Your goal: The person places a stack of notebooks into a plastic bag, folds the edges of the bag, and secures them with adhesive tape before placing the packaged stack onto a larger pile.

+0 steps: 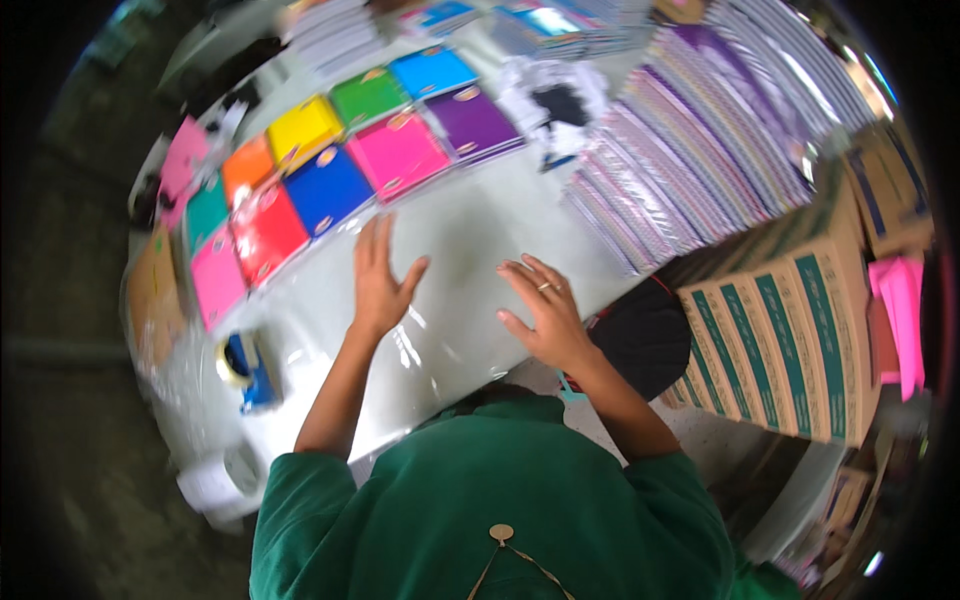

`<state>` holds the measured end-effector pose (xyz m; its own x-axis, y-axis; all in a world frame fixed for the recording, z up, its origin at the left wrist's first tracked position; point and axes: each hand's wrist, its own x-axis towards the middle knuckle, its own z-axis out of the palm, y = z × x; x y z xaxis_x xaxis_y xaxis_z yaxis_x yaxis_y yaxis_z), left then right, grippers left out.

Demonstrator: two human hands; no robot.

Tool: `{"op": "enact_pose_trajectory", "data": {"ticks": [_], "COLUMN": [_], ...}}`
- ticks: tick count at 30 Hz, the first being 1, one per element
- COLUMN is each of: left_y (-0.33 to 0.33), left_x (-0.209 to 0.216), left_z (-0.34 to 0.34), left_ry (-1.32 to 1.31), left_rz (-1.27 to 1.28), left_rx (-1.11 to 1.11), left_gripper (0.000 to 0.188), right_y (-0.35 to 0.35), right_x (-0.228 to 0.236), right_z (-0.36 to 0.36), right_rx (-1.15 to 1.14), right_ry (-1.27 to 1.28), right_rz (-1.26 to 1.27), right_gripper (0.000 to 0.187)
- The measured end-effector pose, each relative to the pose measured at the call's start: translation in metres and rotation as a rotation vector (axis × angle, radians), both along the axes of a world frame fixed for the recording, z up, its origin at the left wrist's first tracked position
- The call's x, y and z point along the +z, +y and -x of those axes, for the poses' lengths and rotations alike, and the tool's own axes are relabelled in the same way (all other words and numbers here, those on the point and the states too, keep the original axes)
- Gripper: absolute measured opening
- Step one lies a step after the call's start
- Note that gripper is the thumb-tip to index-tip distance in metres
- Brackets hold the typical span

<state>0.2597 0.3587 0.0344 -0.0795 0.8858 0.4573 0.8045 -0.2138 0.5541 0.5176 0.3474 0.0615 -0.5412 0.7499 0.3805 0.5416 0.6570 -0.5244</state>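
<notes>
While left hand (378, 280) hovers near notebooks (328, 190), wrapped stacks (690, 150) crowd table's (465, 220) right.

Notebooks (328, 190): pink, red, blue, yellow, purple. Cartons (770, 340): brown, green-striped. Shirt (490, 480): green.

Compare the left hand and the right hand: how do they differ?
The right hand wears a ring; the left hand shows none. The left hand is close to the blue notebook; the right hand is farther from it. Both are open and empty over the white table.

open tabletop (462, 290) midway, notebooks (400, 155) beyond, stacks (690, 140) right
</notes>
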Motion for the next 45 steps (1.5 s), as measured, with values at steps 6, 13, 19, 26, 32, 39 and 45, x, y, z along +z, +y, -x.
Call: {"op": "enact_pose_trajectory", "data": {"ticks": [6, 13, 19, 26, 32, 39, 45], "left_y": [-0.159, -0.174, -0.068, 0.182, 0.223, 0.219, 0.075], "left_x": [-0.07, -0.08, -0.057, -0.007, -0.05, -0.024, 0.033], "left_z": [0.158, 0.219, 0.255, 0.137, 0.121, 0.202, 0.214], "left_ry": [-0.184, -0.491, -0.224, -0.093, 0.001, -0.149, -0.891], "left_rz": [0.267, 0.249, 0.041, 0.739, 0.986, 0.765, -0.473], "left_rx": [0.707, 0.708, 0.893, 0.507, 0.718, 0.574, 0.355], "left_gripper": [0.067, 0.065, 0.046, 0.066, 0.095, 0.039, 0.022], "right_y": [0.008, 0.036, 0.202, 0.383, 0.397, 0.333, 0.164], "right_x": [-0.123, -0.119, -0.099, -0.12, -0.096, -0.008, -0.004], "right_z": [0.009, 0.01, 0.08, 0.111, 0.114, 0.151, 0.159], "right_rx": [-0.119, -0.163, -0.227, -0.798, -0.827, 0.011, 0.575], "right_ry": [-0.361, -0.404, -0.014, -0.267, -0.448, 0.791, 0.345], "right_rz": [0.125, 0.012, -0.004, 0.371, 0.187, 0.273, -0.352], "right_gripper": [0.061, 0.049, 0.029, 0.049, 0.059, 0.044, 0.022]}}
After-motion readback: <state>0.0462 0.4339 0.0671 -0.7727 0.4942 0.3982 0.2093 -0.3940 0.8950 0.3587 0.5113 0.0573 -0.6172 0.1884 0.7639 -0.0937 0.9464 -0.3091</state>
